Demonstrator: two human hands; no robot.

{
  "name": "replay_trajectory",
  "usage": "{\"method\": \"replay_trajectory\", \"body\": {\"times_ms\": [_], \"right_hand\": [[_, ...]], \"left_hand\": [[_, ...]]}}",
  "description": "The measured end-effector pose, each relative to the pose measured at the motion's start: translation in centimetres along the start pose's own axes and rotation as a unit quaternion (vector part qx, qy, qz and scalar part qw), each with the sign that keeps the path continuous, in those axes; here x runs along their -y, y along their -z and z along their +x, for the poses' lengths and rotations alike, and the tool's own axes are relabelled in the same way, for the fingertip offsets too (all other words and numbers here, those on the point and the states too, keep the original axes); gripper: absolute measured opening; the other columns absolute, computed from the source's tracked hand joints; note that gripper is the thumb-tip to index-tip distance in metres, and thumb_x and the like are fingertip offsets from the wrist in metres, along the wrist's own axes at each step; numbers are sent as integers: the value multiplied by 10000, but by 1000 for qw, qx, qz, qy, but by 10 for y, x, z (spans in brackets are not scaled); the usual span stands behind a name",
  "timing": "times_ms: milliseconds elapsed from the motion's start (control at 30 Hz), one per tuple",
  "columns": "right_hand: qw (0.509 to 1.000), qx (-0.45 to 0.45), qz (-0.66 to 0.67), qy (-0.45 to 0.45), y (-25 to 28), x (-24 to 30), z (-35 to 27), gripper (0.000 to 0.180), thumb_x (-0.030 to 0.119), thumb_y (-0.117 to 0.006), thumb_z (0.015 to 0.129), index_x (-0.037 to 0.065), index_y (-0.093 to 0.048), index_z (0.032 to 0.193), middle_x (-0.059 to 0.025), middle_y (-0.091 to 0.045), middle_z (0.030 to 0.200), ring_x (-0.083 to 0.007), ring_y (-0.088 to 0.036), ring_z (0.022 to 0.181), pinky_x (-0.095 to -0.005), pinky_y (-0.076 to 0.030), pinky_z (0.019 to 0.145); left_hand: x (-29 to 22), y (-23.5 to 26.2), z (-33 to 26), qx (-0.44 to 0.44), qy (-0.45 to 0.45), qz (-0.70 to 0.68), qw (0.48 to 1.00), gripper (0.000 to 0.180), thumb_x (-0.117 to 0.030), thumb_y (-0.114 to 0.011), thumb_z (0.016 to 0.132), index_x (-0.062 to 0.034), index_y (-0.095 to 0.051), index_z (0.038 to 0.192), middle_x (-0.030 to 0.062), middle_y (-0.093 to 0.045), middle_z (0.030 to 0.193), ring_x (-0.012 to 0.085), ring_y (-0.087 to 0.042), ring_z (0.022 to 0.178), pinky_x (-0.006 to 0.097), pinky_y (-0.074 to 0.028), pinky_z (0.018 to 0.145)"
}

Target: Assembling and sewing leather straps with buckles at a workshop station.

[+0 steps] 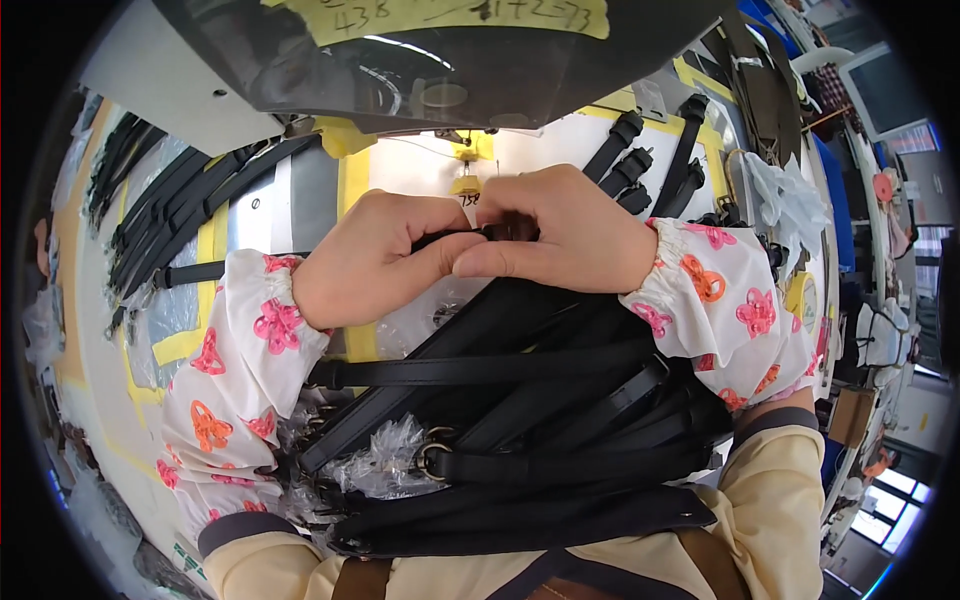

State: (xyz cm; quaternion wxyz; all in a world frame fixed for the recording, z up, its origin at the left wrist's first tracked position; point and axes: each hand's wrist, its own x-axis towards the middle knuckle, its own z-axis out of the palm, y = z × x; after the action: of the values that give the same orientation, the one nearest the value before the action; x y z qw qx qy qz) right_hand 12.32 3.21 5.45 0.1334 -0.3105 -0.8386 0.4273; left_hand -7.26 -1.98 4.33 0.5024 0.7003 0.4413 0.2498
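My left hand and my right hand meet at the middle, both pinching the end of a black leather strap under the sewing machine head. A brass needle part hangs just above my fingers. Both wrists wear white sleeve covers with pink and orange flowers. A heap of black straps with metal rings and clear plastic wrapping lies across my lap, below my hands.
More black straps lie fanned out on the left of the white table with yellow tape lines. Several strap ends rest at the upper right. Clear plastic bags and cluttered shelves stand at the right.
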Motion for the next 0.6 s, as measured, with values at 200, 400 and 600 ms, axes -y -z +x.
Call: {"method": "replay_trajectory", "body": {"times_ms": [200, 400, 600], "right_hand": [[987, 37, -50, 146, 3, -12, 4, 230, 224, -642, 820, 1, -605, 773, -75, -569, 667, -156, -540, 558, -276, -427, 538], [999, 28, -19, -4, 10, -7, 17, 222, 178, -599, 847, -15, -619, 740, -64, -593, 658, -96, -544, 552, -239, -430, 542], [993, 34, 58, -97, 16, -13, 27, 234, 203, -566, 877, -15, -613, 805, 3, -590, 646, -57, -517, 545, -196, -401, 506]], "left_hand": [[-6, 4, -3, 2, 19, -30, 999, 231, -201, -550, 885, 13, -598, 812, 46, -493, 567, 94, -430, 531, 259, -373, 494], [16, 5, 10, -159, -124, 193, 960, 183, -185, -549, 866, -10, -600, 847, 119, -570, 635, 240, -555, 545, 310, -428, 524], [19, 1, 19, -218, -167, 198, 941, 109, -140, -583, 829, -92, -594, 926, 117, -595, 692, 297, -578, 604, 344, -444, 531]]}}
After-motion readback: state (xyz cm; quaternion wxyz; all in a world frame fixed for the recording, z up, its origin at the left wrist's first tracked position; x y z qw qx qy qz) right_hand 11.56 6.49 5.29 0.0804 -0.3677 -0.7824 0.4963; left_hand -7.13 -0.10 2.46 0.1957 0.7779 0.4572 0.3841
